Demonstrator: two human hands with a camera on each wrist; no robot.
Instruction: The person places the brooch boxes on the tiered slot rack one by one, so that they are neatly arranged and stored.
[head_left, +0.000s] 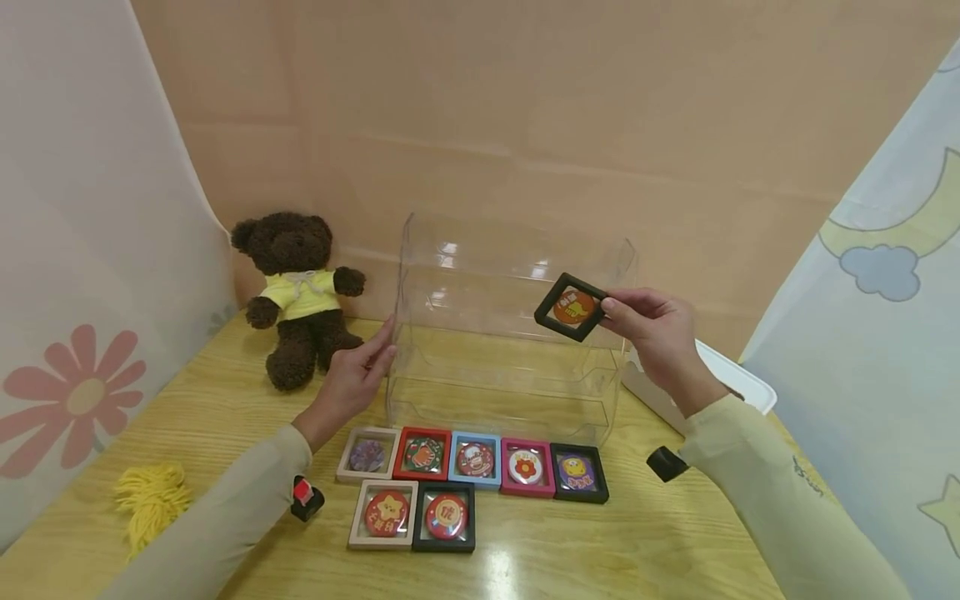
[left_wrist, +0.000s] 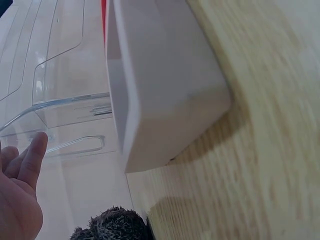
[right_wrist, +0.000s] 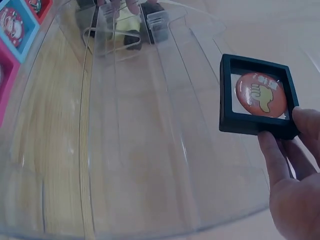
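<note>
Black frame is up in the air before the clear stand, toward the stand's right end, pinched at one corner between thumb and fingers of the right hand. Left hand: fingers fairly straight, at the stand's left side. Frame looks light and stiff; its window is probably slick and easy to smudge, so best held by the rim or a corner. Stand seems thin plastic, likely to slide or crack if pushed hard; hold by a side edge. Containers: black frame has a red badge inside; five frames in a row and two frames nearer the surface's front edge each hold one round badge. White tray by the right edge, contents hidden.
</note>
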